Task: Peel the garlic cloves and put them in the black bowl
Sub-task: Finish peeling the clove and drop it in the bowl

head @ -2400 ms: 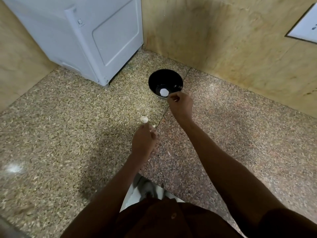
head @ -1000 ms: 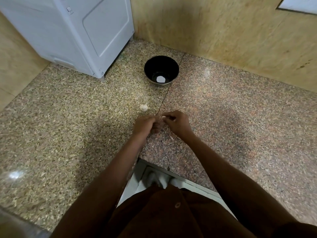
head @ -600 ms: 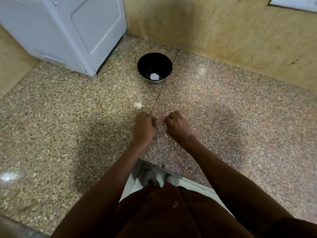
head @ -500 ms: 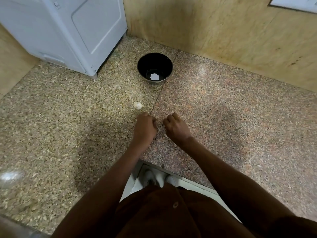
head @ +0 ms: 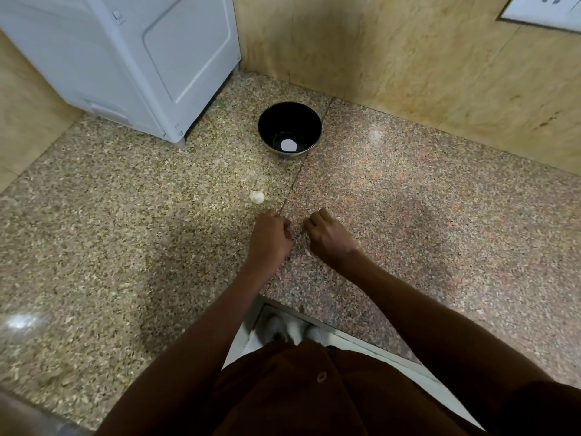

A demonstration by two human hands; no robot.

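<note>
The black bowl (head: 301, 121) stands on the speckled stone counter near the back wall, with one peeled white clove (head: 288, 145) in its bottom. An unpeeled garlic piece (head: 257, 197) lies on the counter between the bowl and my hands. My left hand (head: 270, 236) is curled into a fist just in front of it; its fingers hide the garlic clove it grips. A small gap to the right, my right hand (head: 327, 234) hovers low over the counter with its fingers curled under, and I see nothing in it.
A white appliance (head: 141, 58) stands at the back left, close to the bowl. Tan stone walls close the corner behind. A scrap of garlic skin (head: 307, 252) lies by my right wrist. The counter's front edge (head: 314, 319) runs just before my body.
My right hand came back from the bowl, where a peeled clove now lies. Both hands met over the counter, then drew a little apart. The view tilted down slightly.
</note>
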